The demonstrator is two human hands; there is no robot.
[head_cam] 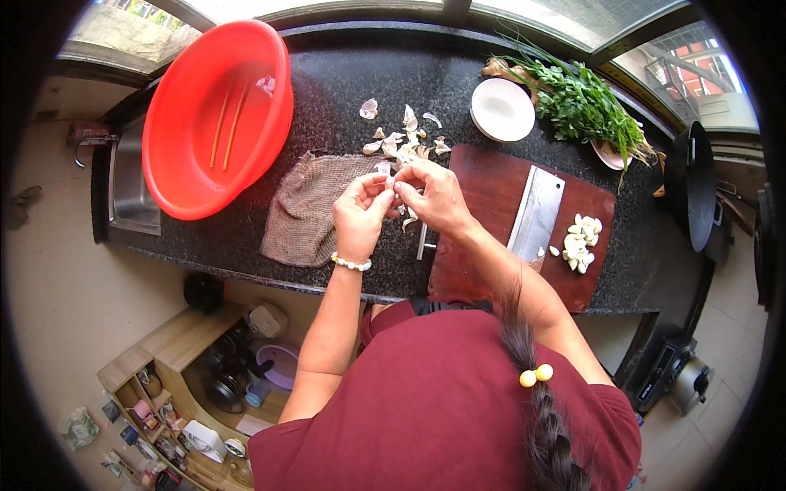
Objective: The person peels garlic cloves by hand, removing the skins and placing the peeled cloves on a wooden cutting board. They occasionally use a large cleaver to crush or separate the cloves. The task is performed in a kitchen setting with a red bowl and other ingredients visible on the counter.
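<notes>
Between the fingertips of both hands is a small garlic clove [390, 182], partly covered by the fingers. My left hand [363, 205], with a beaded bracelet at the wrist, pinches it from the left. From the right, my right hand [437, 195] meets it with thumb and forefinger. Just beyond the hands lie loose garlic skins and cloves [405, 144] on the dark stone counter. A brown cloth [301, 212] is spread beside my left hand. Under my right forearm is a reddish wooden cutting board [476, 184], bearing a cleaver [536, 212] and a pile of peeled garlic cloves [580, 242].
A large red plastic basin [184, 123] with two chopsticks [235, 126] in it stands tilted at the left, over a metal sink [136, 199]. White bowls [502, 109], ginger [496, 67] and leafy green herbs [577, 98] are at the back right. A black wok [697, 184] stands far right.
</notes>
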